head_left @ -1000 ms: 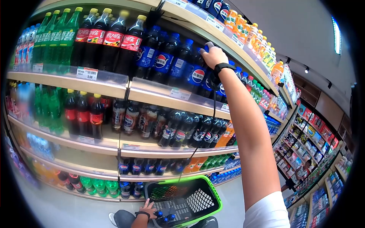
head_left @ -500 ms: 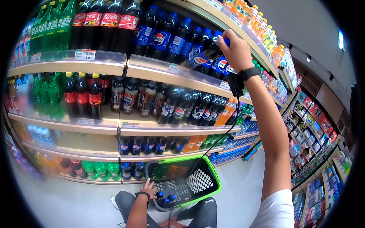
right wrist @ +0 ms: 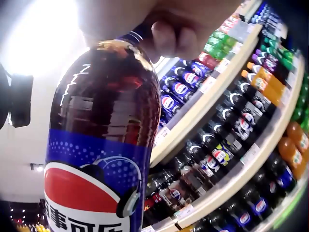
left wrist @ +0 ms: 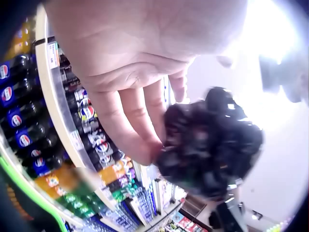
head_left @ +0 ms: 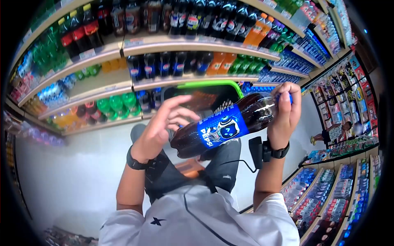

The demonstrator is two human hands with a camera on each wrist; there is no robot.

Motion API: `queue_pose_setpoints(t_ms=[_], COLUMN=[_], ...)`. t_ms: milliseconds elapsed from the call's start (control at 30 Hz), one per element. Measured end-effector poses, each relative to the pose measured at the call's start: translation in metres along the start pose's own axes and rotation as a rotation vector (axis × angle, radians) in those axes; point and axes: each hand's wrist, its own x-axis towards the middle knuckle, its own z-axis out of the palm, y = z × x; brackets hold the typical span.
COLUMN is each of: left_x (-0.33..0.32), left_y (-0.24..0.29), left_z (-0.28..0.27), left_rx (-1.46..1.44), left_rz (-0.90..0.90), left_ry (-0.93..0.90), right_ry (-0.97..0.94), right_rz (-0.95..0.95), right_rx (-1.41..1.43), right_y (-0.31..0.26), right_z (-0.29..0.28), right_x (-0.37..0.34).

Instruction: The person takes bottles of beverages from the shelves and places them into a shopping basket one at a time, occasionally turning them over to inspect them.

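Note:
A large Pepsi bottle (head_left: pixel 223 127) of dark cola with a blue label lies tilted in front of the body, its base toward the left. My right hand (head_left: pixel 284 110) grips it by the blue cap and neck. Close beside the base, my left hand (head_left: pixel 164 123) has its fingers loosely extended. In the left wrist view, the fingertips (left wrist: pixel 152 153) come right at the edge of the lobed bottle base (left wrist: pixel 210 145). The right wrist view shows the bottle's shoulder and Pepsi label (right wrist: pixel 94 188) up close.
Behind the bottle, a dark shopping basket with a green rim (head_left: pixel 209 85) stands on the floor. Shelves of soft drinks (head_left: pixel 164 65) run along the front, and more shelving (head_left: pixel 324 192) is at right. A person (head_left: pixel 334 133) is farther back.
My right hand has taken the Pepsi bottle off the upper shelf and brought it down in front of the body. My left hand has risen from the basket to the bottle's base. The view tilts lower.

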Motion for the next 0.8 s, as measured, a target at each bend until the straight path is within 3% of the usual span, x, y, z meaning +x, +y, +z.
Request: queue_pose_setpoints(t_ms=[67,100,233,333,400,533,633,700,733,800], left_x=[-0.021,-0.032,-0.063,-0.078,-0.08,-0.075,-0.073,-0.066,-0.057,-0.039], left_y=[-0.019,-0.026,-0.052,-0.045,-0.036,-0.038,-0.047,-0.064,-0.084,-0.135], left_z=[0.024,0.029,0.052,0.068,0.069,0.058,0.046,0.031,0.017,-0.015], left_rx=[0.194,0.259,0.423,1.021,1.16,1.52,1.56,1.571,1.423,1.161], left_rz=[-0.024,-0.179,-0.257,0.02,0.106,0.278,0.213,0.183,0.06,-0.165], left_ry=[-0.076,-0.101,-0.025,0.139,0.143,0.073,0.036,0.03,0.031,-0.019], right_ry=[0.015,0.042,0.073,0.143,0.169,0.067,-0.023,-0.102,-0.066,-0.102], right_rz=[0.032,0.091,0.194,0.269,0.31,0.588,0.597,0.974,0.987,0.892], right_rx=[0.04,0.003,-0.109,-0.136,-0.223,-0.122,-0.194,0.001,0.04,-0.151], right_y=[0.021,0.027,0.049,0.045,0.062,0.094,0.119,0.131,0.146,0.179], right_z=[-0.007,-0.009,-0.02,-0.026,-0.028,-0.022,-0.019,-0.021,-0.021,-0.015], right_x=[-0.04,-0.057,-0.11,-0.135,-0.149,-0.159,-0.164,-0.164,-0.168,-0.169])
